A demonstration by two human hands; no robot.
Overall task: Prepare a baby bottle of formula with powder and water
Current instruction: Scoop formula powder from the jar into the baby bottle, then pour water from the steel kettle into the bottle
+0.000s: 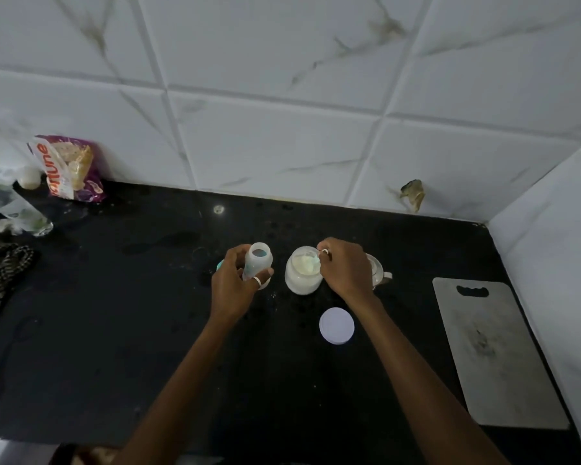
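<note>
Loose lid (336,325) lies nearest; left hand (236,286) grips open bottle (257,261), right hand (344,266) pinches scoop (316,260) in powder jar (301,275).

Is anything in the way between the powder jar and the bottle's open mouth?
Nothing visible. The jar and bottle stand side by side with bare counter between them. The bottle's mouth is uncovered, and the left hand holds it below the rim, from the far side.

I count two hands, left hand (232,287) and right hand (344,267), one baby bottle (257,260), one powder jar (302,272), one round lid (336,325) at six o'clock, one cutting board (493,357) at three o'clock.
</note>
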